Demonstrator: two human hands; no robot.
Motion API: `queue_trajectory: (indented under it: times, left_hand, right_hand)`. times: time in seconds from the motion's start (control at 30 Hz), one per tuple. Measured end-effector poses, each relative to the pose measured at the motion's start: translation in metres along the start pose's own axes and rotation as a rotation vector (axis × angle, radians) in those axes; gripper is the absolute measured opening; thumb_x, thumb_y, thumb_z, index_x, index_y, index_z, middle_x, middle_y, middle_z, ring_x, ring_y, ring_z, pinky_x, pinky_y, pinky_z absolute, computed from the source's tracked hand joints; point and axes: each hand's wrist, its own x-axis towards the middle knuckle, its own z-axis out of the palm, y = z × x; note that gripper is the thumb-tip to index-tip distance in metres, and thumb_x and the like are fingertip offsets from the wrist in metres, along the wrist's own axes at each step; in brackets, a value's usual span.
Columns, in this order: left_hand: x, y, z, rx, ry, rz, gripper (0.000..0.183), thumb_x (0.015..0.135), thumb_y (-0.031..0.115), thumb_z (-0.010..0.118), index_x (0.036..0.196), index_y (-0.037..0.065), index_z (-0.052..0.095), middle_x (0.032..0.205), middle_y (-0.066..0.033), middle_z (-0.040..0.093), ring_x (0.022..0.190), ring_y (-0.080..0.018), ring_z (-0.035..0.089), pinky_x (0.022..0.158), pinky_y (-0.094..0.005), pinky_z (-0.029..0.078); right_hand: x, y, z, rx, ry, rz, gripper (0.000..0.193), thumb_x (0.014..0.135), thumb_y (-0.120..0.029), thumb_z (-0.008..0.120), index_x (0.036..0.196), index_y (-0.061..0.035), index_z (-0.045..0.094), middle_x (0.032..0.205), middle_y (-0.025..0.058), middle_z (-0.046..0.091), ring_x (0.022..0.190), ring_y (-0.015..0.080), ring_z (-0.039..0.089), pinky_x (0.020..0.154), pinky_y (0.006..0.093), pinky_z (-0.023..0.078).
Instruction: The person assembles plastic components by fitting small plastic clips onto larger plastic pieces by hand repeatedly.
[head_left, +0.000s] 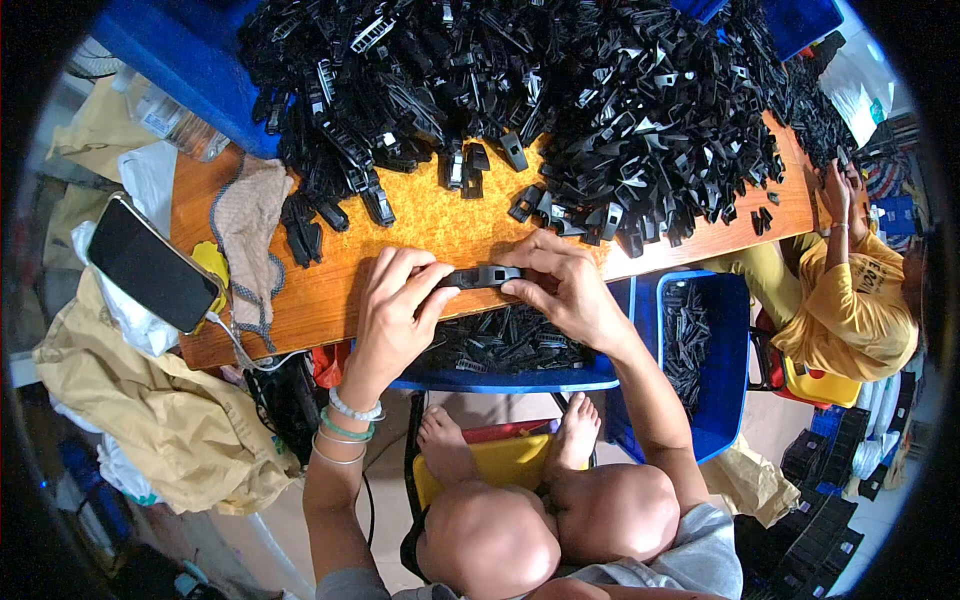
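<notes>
1. The black plastic piece [484, 276] sits between the two hands, over the near edge of the table; I can't tell whether it touches the wood.
2. Its long axis runs crosswise, from the left fingertips to the right ones. The part with a small squarish hole faces up, nearer the right hand; the other end points at the left hand, partly covered by fingers.
3. The left hand [395, 300] pinches one end with thumb and fingers; the right hand [568, 295] grasps the other.
4. Beyond both hands, the wooden table [325, 292] carries a big heap of black parts [640, 120].
5. Left of the left hand lie a brownish cloth [250, 215] and, farther out, a phone [152, 262].
6. Below the hands is a blue bin [500, 382] of black pieces; another blue tub [735, 350] stands right of the right wrist.
7. Far right of the right hand, a person in yellow [850, 300] sits.
</notes>
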Motion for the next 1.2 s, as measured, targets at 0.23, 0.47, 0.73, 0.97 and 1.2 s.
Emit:
queue_trajectory:
  times: [0.23, 0.47, 0.73, 0.97, 1.2]
  left_hand:
    - [-0.001, -0.003, 0.000, -0.023, -0.026, -0.042, 0.019, 0.076, 0.004, 0.073, 0.094, 0.000, 0.066, 0.090, -0.0095, 0.058, 0.084, -0.0274, 0.054, 0.073, -0.0374, 0.045]
    - [0.003, 0.004, 0.001, -0.004, -0.083, 0.013, 0.021, 0.075, 0.004, 0.073, 0.094, 0.000, 0.066, 0.092, -0.0094, 0.059, 0.088, -0.0276, 0.055, 0.075, -0.0376, 0.045]
    - [0.005, -0.004, -0.017, -0.198, -0.099, -0.062, 0.026, 0.077, 0.002, 0.072, 0.101, -0.003, 0.066, 0.092, -0.0130, 0.059, 0.085, -0.0278, 0.057, 0.076, -0.0371, 0.047]
    - [0.039, -0.024, -0.032, 0.625, -0.066, 0.075, 0.033, 0.077, 0.004, 0.068, 0.109, 0.000, 0.062, 0.107, -0.0144, 0.056, 0.101, -0.0299, 0.054, 0.087, -0.0415, 0.045]
    - [0.017, 0.004, 0.001, 0.161, -0.095, 0.034, 0.030, 0.075, 0.006, 0.073, 0.102, -0.001, 0.062, 0.103, -0.0151, 0.059, 0.099, -0.0319, 0.056, 0.088, -0.0408, 0.047]
  right_hand:
    - [-0.009, 0.009, 0.008, -0.058, 0.086, -0.025, 0.028, 0.077, -0.004, 0.074, 0.105, 0.0017, 0.070, 0.088, 0.0107, 0.062, 0.086, 0.0275, 0.057, 0.080, 0.0351, 0.046]
    - [0.000, 0.006, 0.017, -0.145, 0.101, -0.183, 0.026, 0.074, -0.004, 0.075, 0.099, -0.0008, 0.073, 0.089, 0.0087, 0.060, 0.087, 0.0267, 0.055, 0.079, 0.0358, 0.043]
    - [-0.010, -0.006, -0.004, -0.103, -0.213, -0.140, 0.030, 0.074, -0.006, 0.074, 0.102, 0.0006, 0.070, 0.094, 0.0124, 0.062, 0.093, 0.0322, 0.058, 0.084, 0.0409, 0.046]
    - [0.066, 0.010, -0.009, -0.627, 0.278, -0.296, 0.034, 0.075, 0.002, 0.057, 0.106, -0.0043, 0.069, 0.098, 0.0114, 0.058, 0.094, 0.0291, 0.054, 0.084, 0.0383, 0.044]
    - [0.092, 0.025, -0.002, -0.858, 0.160, -0.378, 0.031, 0.077, -0.008, 0.067, 0.107, -0.0075, 0.069, 0.108, 0.0075, 0.059, 0.101, 0.0254, 0.052, 0.084, 0.0360, 0.041]
